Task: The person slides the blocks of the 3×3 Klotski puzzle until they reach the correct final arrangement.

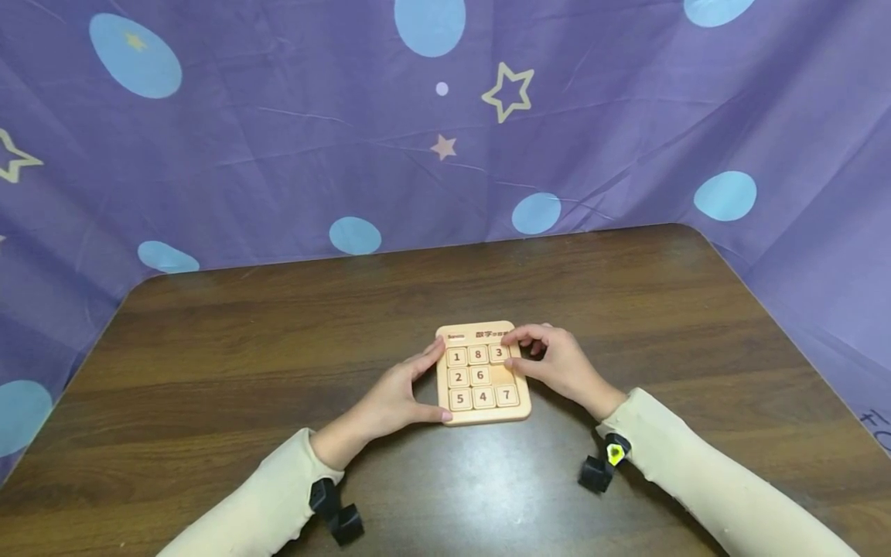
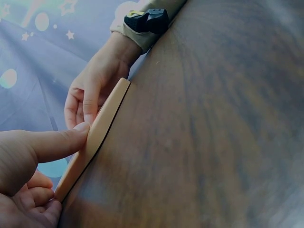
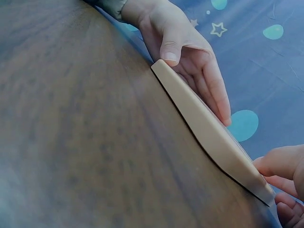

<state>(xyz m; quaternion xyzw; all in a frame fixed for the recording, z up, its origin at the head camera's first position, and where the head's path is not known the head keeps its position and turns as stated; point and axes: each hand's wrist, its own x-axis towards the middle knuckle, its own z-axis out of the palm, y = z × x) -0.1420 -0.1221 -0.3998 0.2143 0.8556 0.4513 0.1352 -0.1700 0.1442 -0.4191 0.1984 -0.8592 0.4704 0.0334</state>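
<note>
A wooden number sliding puzzle [image 1: 524, 408] lies flat on the table, its printed top edge turned away from me. Its rows read 1 8 3, then 2 6 and a bare square at the right, then 5 4 7. At the left side, my left hand [image 1: 395, 398] holds the frame, thumb on the near corner and fingers along the upper edge. My right hand [image 1: 560, 363] is at the upper right, with thumb and index finger touching around the right side of the 3 tile [image 1: 498, 353]. Its other fingers curl in beside the frame [image 3: 213, 137].
The brown wooden table [image 1: 278, 333] reaches out on all sides of the puzzle. Behind it hangs a purple curtain [image 1: 278, 155] with stars and blue spots. Black wrist devices [image 1: 337, 512] sit at both cream sleeves [image 1: 696, 464].
</note>
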